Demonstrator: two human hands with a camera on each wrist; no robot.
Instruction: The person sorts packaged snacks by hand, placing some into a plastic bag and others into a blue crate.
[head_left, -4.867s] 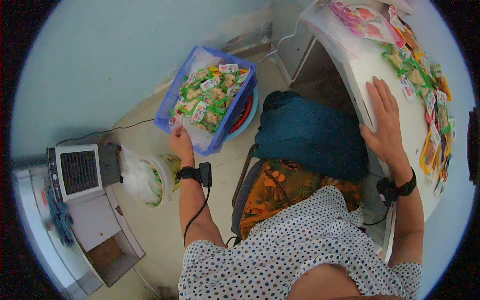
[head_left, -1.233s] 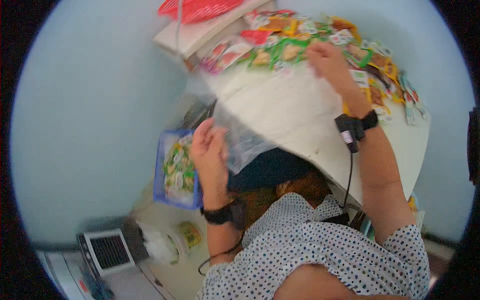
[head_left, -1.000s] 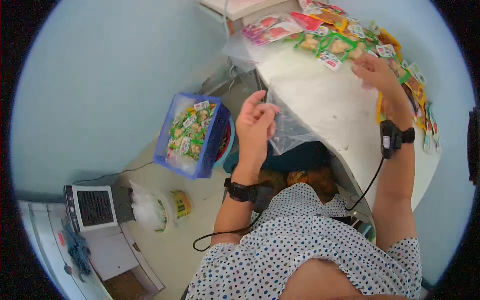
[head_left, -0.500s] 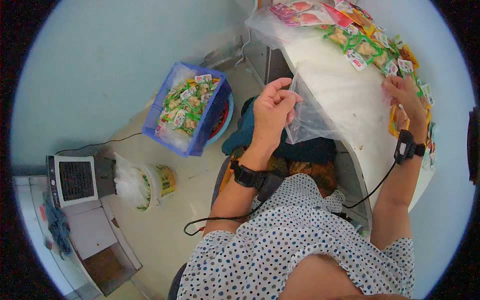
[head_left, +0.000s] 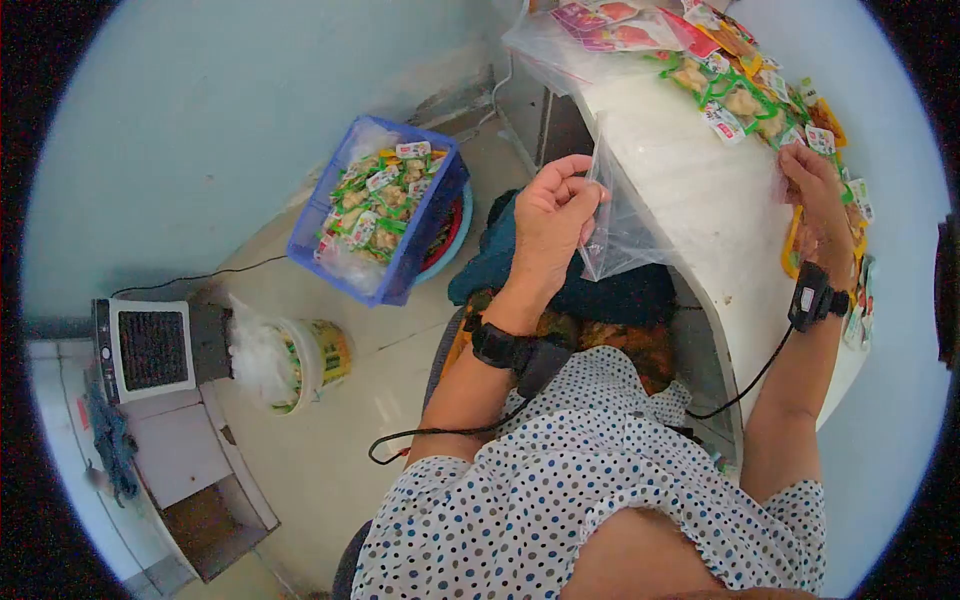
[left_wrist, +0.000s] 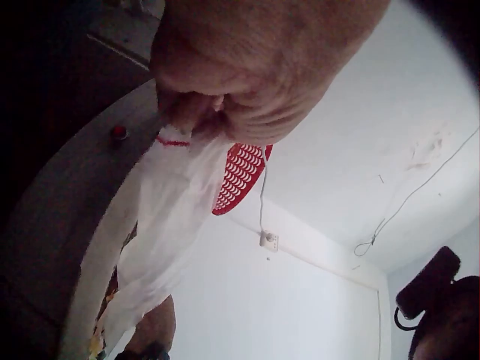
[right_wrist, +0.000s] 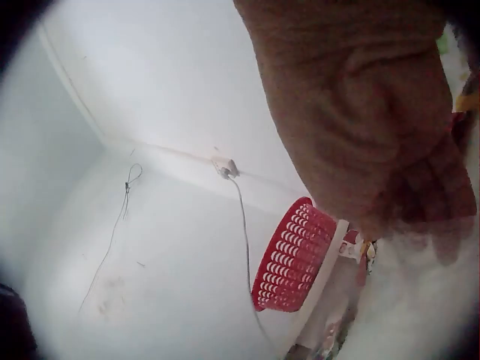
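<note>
A clear plastic bag (head_left: 625, 235) stretches between my two hands over the white table's inner edge. My left hand (head_left: 545, 230) pinches its near side with thumb and fingers, as the bag (left_wrist: 172, 202) hanging from the fingers in the left wrist view shows. Over the table, my right hand (head_left: 822, 205) pinches the opposite side with fingers bent. Right beside it lies a spread of small snack packets (head_left: 745, 105) with green and yellow edges and white labels. More green-edged packets (head_left: 375, 205) fill a blue plastic crate (head_left: 430, 265) on the left.
Pink printed bags (head_left: 620, 35) lie at the far end of the white table (head_left: 650, 130). Below left stand a bucket (head_left: 325, 350) with white plastic on it and a black-and-white boxy appliance (head_left: 155, 345). A red mesh basket (right_wrist: 296, 259) shows in the right wrist view.
Earlier the left hand was at the crate and the right lay flat on the table; both now hold the clear bag. Since half a second ago the hands have barely moved.
</note>
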